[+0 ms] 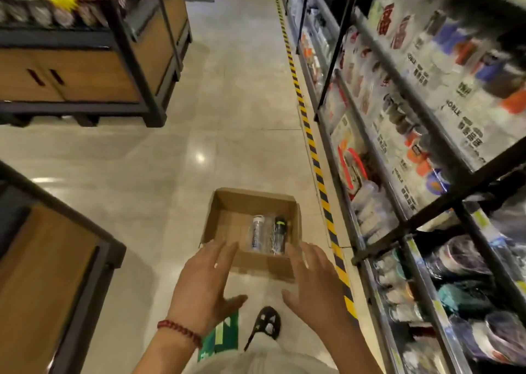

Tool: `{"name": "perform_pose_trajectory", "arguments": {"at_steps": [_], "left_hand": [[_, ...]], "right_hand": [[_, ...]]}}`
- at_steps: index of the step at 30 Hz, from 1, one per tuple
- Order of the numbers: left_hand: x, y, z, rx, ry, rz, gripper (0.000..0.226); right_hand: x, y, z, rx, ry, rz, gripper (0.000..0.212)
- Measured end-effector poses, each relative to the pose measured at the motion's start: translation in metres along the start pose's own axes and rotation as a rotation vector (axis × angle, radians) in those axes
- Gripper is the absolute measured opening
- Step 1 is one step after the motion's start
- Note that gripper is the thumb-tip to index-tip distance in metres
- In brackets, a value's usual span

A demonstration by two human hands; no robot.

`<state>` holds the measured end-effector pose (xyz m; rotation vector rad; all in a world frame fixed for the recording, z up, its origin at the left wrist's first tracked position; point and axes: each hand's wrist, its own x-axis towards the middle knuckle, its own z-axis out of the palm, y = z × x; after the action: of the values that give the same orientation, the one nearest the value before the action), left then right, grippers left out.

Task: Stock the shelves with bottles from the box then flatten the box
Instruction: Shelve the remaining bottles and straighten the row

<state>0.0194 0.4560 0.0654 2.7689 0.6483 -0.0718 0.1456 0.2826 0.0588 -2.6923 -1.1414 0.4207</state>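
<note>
Hands were held above the floor, near the box's near edge. Left hand [205, 285]: fingers spread and straight, nothing gripped. Box [225, 225] was seen open on the floor, clear bottle [257, 233] and dark bottle [279, 235] laid inside. Right hand [313, 281]: fingers splayed, nothing held. Shelves [404, 134] were stocked at right.

You are standing in a shop aisle. On your right, tall black metal shelves [421, 112] carry rows of packaged bottles and containers [404, 134]. Yellow-and-black hazard tape [308, 134] runs along the polished tile floor [233, 89] at their foot. Across the aisle stand wood-panelled display stands [94, 72] with goods on top.
</note>
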Motion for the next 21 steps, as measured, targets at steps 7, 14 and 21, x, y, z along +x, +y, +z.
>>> {"name": "perform_pose_trajectory", "arguments": {"at_steps": [7, 14, 21], "left_hand": [[0.111, -0.013, -0.028, -0.029, -0.001, -0.013, 0.094], [0.168, -0.033, -0.009, -0.106, -0.152, -0.028, 0.095], [0.288, -0.073, 0.018, -0.117, -0.325, 0.000, 0.098]], "right_hand": [[0.116, 0.010, -0.025, -0.046, -0.026, -0.042, 0.079], [0.179, 0.012, -0.016, -0.013, -0.178, 0.015, 0.076], [0.252, 0.022, 0.006, 0.052, -0.170, 0.199, 0.073]]}}
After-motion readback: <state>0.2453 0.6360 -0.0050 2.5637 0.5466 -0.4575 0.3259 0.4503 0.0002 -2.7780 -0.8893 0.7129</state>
